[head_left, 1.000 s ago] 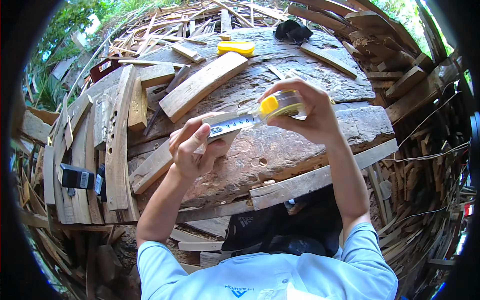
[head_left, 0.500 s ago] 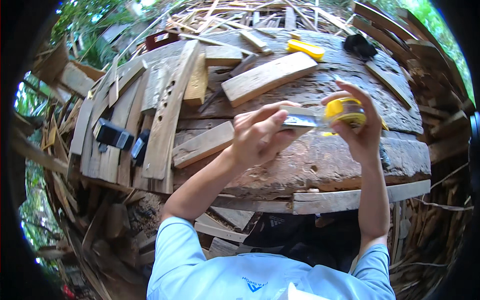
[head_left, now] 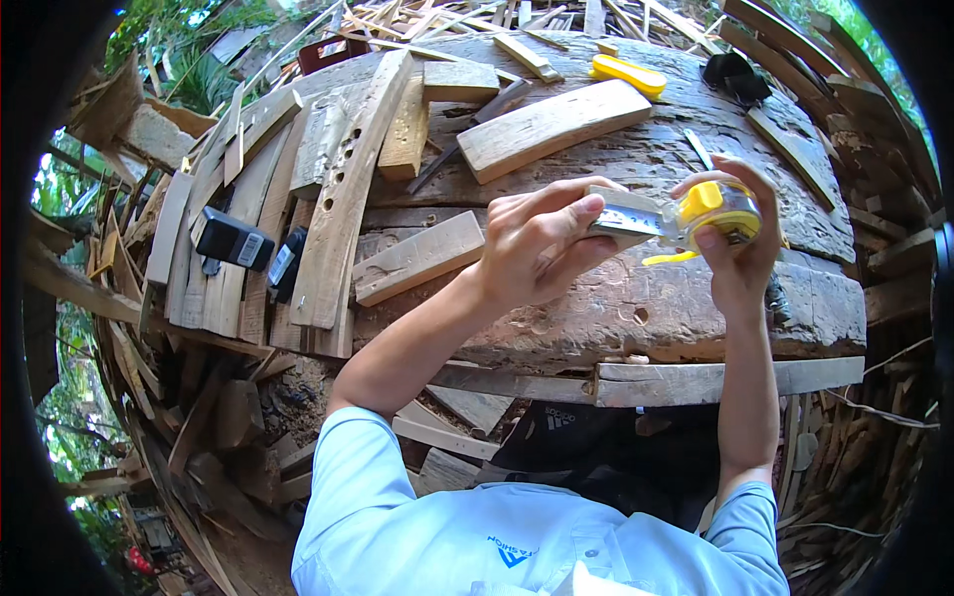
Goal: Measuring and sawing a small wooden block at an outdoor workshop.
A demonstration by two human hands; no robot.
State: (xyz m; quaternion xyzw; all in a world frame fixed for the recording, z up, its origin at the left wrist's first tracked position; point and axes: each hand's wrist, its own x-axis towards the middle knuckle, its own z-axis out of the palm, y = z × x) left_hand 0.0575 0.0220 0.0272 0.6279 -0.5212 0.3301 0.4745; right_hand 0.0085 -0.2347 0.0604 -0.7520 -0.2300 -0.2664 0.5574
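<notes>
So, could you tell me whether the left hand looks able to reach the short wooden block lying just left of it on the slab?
Probably yes. The left hand is pinching the blade of the tape measure, so it would have to let go, but the wooden block lies uncovered close by.

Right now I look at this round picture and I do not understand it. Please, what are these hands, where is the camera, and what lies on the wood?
There is no machine here. A person works with two bare hands, and the camera sits on that person's head and looks down. Its wide lens makes the picture round and bends straight edges.

The right hand holds a yellow tape measure. The left hand grips the end of its metal blade, pulled out a little.

Below them is a big worn slab. On it lie a pale board, a block, a flat yellow tool and a dark object. Two black devices rest on planks at the left.
</notes>
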